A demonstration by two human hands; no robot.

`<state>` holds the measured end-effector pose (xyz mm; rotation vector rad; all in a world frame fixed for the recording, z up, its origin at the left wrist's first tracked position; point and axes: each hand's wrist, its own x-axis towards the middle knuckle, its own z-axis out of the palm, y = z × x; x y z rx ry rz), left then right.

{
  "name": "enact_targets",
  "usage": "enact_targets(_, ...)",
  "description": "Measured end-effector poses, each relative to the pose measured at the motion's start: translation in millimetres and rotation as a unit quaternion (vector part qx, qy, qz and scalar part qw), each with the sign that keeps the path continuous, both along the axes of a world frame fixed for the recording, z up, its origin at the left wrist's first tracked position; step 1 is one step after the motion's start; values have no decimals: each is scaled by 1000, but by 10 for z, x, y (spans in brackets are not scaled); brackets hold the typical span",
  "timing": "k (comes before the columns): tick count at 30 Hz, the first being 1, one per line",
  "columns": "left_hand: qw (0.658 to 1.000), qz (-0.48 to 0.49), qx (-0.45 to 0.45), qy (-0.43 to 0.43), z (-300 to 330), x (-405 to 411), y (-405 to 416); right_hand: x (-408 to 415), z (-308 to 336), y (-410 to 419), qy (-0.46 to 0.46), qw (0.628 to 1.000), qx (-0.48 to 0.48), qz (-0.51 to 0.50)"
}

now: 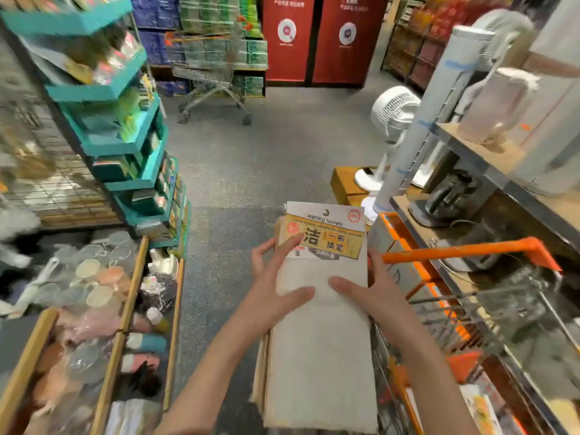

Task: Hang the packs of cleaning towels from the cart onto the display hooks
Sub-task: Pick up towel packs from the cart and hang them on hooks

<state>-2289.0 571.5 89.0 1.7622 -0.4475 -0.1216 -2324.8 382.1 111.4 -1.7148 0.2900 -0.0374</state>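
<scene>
A stack of cleaning towel packs (323,340), beige cloth with a white and yellow header card (329,233), is held flat in front of me over the aisle floor. My left hand (276,277) grips the stack's left edge, thumb lying across the cloth and fingers up by the card. My right hand (367,293) grips the right edge, its thumb on top of the cloth. The orange-framed wire cart (464,252) stands just right of the stack. No display hooks can be made out in the blurred view.
Teal tiered shelves (125,142) with small goods stand at left, above wooden bins (138,293) of cups and bottles. White fans (392,117) and appliances fill metal shelving (502,171) at right. A steel shopping cart (213,80) is parked far down the grey aisle.
</scene>
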Motion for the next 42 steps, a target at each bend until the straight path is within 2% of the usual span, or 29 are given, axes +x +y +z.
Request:
enact_targets(9, 990, 140, -20, -22, 99, 717, 1346, 1184, 102, 1291, 2, 990, 42, 134)
enact_targets(19, 953, 298, -40, -21, 21, 1453, 2196, 2615, 242, 2309, -3, 965, 12, 261)
enact_targets(30, 872, 485, -61, -22, 191, 2407, 2622, 4171, 338, 3237, -46, 916, 1, 400)
enact_targets(37, 834, 551, -14, -17, 132, 2615, 2971, 4661, 266, 3836, -39, 874, 5, 484)
enact_targets(42, 806, 591, -12, 26, 55, 2671, 3276, 4851, 155, 4308, -39, 842, -4, 539)
